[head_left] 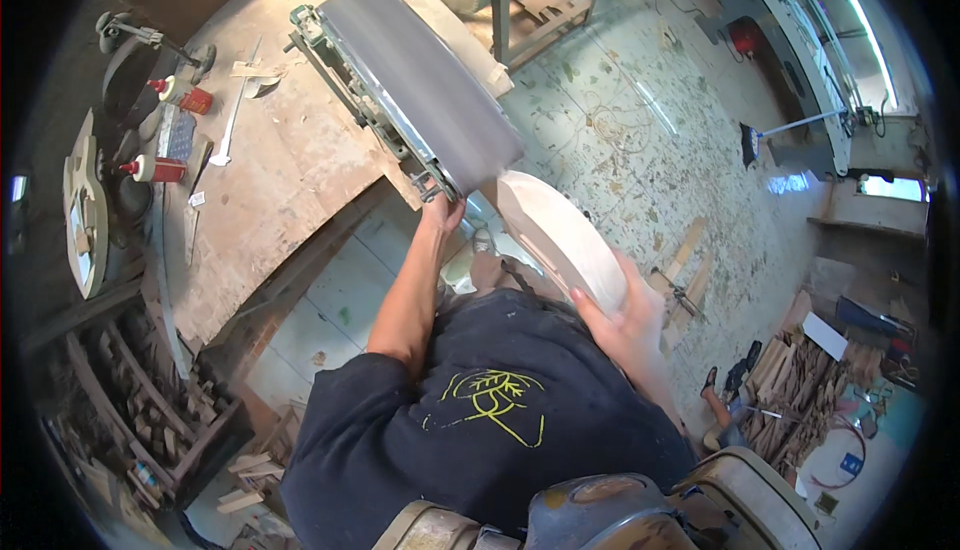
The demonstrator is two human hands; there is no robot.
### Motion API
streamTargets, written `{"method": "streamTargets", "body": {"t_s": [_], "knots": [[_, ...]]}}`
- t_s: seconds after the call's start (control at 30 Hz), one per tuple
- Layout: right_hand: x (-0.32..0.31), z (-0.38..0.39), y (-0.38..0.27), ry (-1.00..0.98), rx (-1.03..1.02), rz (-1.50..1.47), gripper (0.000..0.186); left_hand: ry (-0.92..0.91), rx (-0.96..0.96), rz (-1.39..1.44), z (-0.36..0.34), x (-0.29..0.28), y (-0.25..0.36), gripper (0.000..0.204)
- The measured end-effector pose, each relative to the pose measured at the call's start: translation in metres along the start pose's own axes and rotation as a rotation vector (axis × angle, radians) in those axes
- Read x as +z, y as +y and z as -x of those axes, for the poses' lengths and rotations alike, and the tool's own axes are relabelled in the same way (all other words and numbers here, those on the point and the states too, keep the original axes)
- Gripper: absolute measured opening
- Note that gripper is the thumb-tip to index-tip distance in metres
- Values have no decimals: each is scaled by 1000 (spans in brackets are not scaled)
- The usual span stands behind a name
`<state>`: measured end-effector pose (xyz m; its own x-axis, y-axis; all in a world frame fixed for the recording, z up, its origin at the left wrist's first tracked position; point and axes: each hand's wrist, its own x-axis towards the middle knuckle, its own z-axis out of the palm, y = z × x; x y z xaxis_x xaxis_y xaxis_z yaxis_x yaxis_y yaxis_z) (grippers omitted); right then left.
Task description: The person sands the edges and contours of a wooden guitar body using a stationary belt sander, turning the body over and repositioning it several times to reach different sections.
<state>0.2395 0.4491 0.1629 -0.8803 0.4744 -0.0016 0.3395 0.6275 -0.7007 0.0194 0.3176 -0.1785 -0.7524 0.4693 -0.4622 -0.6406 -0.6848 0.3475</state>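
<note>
A belt sander [420, 70] with a wide dark grey belt lies across the bench, its near end overhanging the edge. Against that rounded end rests the tip of a pale, curved wooden piece [565, 225]. My right hand [625, 315], slightly blurred, is closed around the piece's near end, thumb on the inner side. Just below the sander's near corner is my left hand [445, 212]. The sander hides most of its fingers, so whether it grips anything there is unclear.
On the workbench [290, 190] to the left stand two red glue bottles with white tops [185, 96]. A slotted rack [150, 400] of wood offcuts sits at lower left. Shavings litter the floor [620, 130], and a wood pile [785, 380] lies at lower right.
</note>
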Motion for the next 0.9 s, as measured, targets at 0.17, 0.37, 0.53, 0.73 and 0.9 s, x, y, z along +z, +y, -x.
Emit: {"method": "streamTargets", "body": {"t_s": [0.17,0.37,0.53,0.73,0.9], "knots": [[23,23,36,-110,79,101,59,69,-212,-301,8,-34,-22,43],[-46,97,18,6,56,177,60,-163,-328,-259,102,55,-19,47],[-88,115,-28,24,99,149,60,-293,-255,-249,129,85,-1,46],[-85,107,-25,81,-25,223,60,-313,-194,-255,121,97,4,40],[-73,82,-27,106,-61,117,59,-236,-131,-237,113,103,8,41]]}}
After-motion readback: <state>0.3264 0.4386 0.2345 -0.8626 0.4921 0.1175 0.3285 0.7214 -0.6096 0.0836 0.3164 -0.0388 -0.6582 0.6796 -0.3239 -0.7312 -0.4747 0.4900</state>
